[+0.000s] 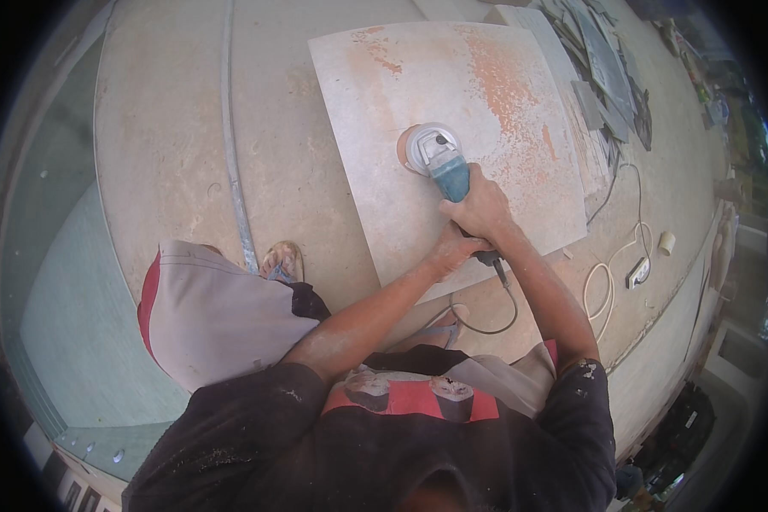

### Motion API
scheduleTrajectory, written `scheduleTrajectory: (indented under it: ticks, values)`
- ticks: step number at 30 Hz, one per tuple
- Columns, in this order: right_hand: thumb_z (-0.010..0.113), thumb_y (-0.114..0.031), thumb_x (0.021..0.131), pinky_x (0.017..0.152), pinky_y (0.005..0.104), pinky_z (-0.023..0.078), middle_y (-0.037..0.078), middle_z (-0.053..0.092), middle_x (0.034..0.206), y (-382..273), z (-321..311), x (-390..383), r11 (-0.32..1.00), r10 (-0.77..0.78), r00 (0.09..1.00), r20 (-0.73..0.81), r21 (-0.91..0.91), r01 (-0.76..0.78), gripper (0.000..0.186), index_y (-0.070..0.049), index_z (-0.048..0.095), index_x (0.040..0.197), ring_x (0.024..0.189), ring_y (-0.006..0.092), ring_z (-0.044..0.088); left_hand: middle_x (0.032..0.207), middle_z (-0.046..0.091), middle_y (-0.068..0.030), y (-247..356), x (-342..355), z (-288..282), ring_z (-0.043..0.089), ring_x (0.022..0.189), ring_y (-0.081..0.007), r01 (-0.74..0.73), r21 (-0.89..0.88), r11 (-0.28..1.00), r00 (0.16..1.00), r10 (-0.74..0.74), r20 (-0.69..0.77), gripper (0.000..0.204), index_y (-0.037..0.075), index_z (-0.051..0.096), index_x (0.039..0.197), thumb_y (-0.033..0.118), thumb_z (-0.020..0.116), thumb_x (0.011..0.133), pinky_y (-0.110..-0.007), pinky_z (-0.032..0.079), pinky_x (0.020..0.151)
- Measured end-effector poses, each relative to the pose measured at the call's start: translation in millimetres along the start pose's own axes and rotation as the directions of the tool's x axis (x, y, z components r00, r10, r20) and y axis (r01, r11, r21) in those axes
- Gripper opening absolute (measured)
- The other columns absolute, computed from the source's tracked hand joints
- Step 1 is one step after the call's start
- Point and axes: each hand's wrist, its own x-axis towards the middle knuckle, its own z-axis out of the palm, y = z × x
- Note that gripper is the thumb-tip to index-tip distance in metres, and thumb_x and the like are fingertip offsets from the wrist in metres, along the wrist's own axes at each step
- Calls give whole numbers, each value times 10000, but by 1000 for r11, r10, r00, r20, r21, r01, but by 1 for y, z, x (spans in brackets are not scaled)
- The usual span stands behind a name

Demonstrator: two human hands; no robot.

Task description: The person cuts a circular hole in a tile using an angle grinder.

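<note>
A teal and silver angle grinder (450, 176), with a round disc at its head, lies against a large pale board (384, 94) that has patchy orange areas. My right hand (480, 205) is closed round the grinder's body. Just below it, my left hand (454, 251) is closed on the tool's dark rear part, its fingers partly hidden under my right hand. A dark cord (512, 311) hangs from the grinder's end and loops below the board.
Scraps of sheet material (610, 77) are piled at upper right. A metal straightedge (230, 154) lies left of the board. At right are a white cable, a power strip (637, 273) and a small roll (666, 243). My sandalled foot (282, 260) is beside the board.
</note>
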Motion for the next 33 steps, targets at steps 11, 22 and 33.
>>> scheduleTrajectory:
  ticks: [11,22,33]
  values:
    - [745,-362,701,894,543,540,325,705,1018,-1,1,0,1000,-2,1000,-2,3,2,773,39,503,1316,989,489,698,1205,679,-110,1,-1,1,701,1078,-228,-27,-2,1000,999,27,-26,559,-2,544,1340,16,788,838,-375,600,924]
    - [742,-364,702,882,541,544,327,706,995,2,4,2,1000,-9,1000,-17,3,9,768,44,504,1308,974,489,702,1185,688,-94,-3,0,-3,698,1066,-214,2,14,1000,1000,-2,1,537,20,553,1341,32,781,855,-373,593,886]
    - [740,-356,698,891,537,544,322,708,1014,-1,3,1,1000,-3,1000,-12,15,3,770,41,508,1316,985,487,702,1168,692,-101,4,-3,1,711,1027,-220,-13,-11,1000,1000,13,-25,527,11,554,1330,33,778,853,-370,596,869]
